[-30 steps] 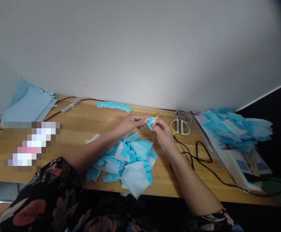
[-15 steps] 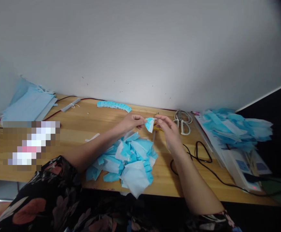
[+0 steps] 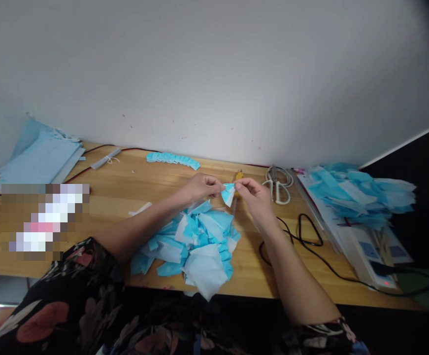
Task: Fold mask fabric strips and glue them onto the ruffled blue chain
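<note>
My left hand (image 3: 201,186) and my right hand (image 3: 254,193) each pinch one side of a small blue and white fabric piece (image 3: 228,192), held just above the wooden table (image 3: 125,197). Below the hands lies a loose pile of blue and white fabric pieces (image 3: 195,241) near the table's front edge. A row of small folded blue pieces (image 3: 173,159) lies behind my left hand by the wall. Under my right hand a yellow-handled tool (image 3: 239,176) pokes out.
White-handled scissors (image 3: 278,183) lie right of my hands. A black cable (image 3: 310,246) loops to a white device (image 3: 369,256) at the right, below a heap of blue pieces (image 3: 358,192). A stack of blue sheets (image 3: 42,155) sits at the far left.
My right hand drew apart from the left and the small piece opened out between them; the hands have since come slightly closer again.
</note>
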`<state>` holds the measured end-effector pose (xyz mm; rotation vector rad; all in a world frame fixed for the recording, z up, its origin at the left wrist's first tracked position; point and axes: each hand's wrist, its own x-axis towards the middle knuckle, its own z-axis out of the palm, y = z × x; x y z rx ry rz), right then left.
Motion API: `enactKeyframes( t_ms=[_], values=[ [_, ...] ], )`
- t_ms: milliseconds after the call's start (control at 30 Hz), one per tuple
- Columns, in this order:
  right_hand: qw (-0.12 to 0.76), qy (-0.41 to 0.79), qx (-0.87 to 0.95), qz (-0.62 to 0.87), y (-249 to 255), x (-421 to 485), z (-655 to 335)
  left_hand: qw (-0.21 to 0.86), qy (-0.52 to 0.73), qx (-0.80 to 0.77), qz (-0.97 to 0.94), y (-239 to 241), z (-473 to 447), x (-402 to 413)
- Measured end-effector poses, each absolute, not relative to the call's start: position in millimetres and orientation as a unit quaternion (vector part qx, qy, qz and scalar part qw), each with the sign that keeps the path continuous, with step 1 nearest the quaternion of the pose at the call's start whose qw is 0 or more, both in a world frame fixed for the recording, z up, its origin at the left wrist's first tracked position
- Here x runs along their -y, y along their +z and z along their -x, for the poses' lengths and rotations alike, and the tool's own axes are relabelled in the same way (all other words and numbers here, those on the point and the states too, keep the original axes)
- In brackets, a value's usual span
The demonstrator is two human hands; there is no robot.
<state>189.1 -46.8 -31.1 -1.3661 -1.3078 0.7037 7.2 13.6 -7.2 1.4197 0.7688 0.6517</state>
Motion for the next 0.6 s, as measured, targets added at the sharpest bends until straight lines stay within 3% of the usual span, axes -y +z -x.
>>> enactKeyframes(
  t_ms=[333,600],
  values=[
    [0.481,0.115,0.663,0.562,-18.8,54.1,-183.9,0.627,0.278,-0.381,-0.62,-4.4,-7.5,-14.1],
    [0.489,0.104,0.691,0.522,-18.9,53.2,-183.6,0.615,0.284,-0.38,-0.63,-4.8,-7.5,-15.3]
  ],
)
